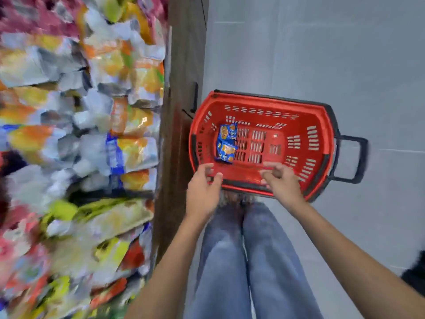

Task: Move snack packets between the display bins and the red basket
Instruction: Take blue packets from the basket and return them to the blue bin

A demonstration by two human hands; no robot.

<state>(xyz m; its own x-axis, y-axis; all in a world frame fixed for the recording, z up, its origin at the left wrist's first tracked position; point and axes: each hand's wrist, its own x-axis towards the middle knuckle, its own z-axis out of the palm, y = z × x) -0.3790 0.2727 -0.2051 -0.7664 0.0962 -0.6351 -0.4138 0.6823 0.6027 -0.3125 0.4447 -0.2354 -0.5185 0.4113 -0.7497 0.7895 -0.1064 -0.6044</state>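
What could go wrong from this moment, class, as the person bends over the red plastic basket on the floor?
1. The left hand and the right hand are both at the near rim of the red plastic slotted basket. Lifted by that edge alone, it might tip and slide the blue snack packets out.
2. Its black handle juts out over the grey floor, a possible trip hazard.
3. Packets heaped in the display bins could spill if brushed.

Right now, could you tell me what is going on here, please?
A person in jeans stands beside blurred display bins of snacks, over a red basket on the floor. The left hand and the right hand are at its near rim, fingers curled; whether they grip it is unclear. Two blue snack packets lie inside, at the end nearest the bins.
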